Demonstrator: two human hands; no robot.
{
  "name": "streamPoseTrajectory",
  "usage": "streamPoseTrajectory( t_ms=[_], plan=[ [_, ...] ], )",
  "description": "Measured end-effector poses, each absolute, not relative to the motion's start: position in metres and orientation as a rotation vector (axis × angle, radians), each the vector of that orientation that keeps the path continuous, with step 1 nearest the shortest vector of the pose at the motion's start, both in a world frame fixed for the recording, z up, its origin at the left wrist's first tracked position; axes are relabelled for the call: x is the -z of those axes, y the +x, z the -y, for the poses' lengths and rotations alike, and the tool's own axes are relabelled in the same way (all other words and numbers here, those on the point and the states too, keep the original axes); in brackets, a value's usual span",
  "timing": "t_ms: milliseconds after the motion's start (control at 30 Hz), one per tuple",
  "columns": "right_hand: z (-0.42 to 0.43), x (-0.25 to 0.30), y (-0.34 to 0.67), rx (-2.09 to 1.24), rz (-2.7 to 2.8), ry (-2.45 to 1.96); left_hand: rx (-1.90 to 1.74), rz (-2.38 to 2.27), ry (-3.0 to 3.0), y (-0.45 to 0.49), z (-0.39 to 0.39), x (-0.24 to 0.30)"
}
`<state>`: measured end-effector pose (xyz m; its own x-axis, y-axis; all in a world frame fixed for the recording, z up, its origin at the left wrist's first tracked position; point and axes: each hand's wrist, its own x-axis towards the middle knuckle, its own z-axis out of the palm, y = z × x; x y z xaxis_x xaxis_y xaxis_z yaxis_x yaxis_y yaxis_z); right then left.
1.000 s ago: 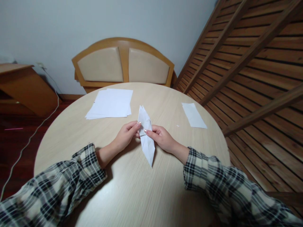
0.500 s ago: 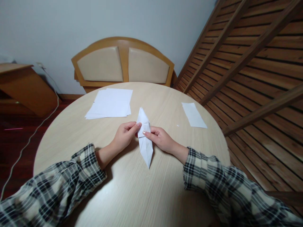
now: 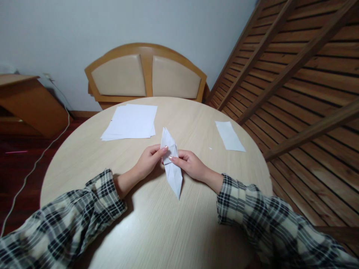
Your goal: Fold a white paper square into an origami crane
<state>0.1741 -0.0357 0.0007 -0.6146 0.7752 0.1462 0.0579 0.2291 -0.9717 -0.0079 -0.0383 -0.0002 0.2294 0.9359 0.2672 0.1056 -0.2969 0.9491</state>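
A folded white paper (image 3: 173, 175), long and pointed at both ends, is held between my two hands over the middle of the round table. My left hand (image 3: 150, 160) pinches its left edge, thumb on top and the other fingers mostly hidden behind. From the right, my right hand (image 3: 192, 165) grips the opposite edge, its thumb lying across the front near a crosswise fold. The lower tip points toward me and slightly right; the upper end shows more than one layer.
On the round wooden table (image 3: 157, 231), a stack of white sheets (image 3: 130, 121) lies at the back left. A white paper strip (image 3: 230, 136) rests at the right, with a tiny paper scrap (image 3: 210, 148) beside it. Behind stands a padded headboard (image 3: 148, 71); slatted wood (image 3: 303, 82) rises at right.
The folded paper has tilted slightly, its upper end shifting left and its lower tip right. Both hands keep their grip in nearly the same place.
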Motion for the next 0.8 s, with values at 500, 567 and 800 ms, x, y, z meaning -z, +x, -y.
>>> streamPoseTrajectory(
  t_ms=[500, 567, 800],
  plan=[
    [0.037, -0.001, 0.174, -1.569, 1.897, -0.755, -0.964, -0.940, 1.565, -0.005, 0.048, -0.004],
    [0.037, -0.001, 0.174, -1.559, 1.906, -0.757, -0.961, -0.944, 1.570, -0.005, 0.049, -0.004],
    [0.037, -0.002, 0.174, -1.589, 1.956, -0.720, -1.009, -0.997, 1.525, -0.004, 0.047, -0.006]
  ],
)
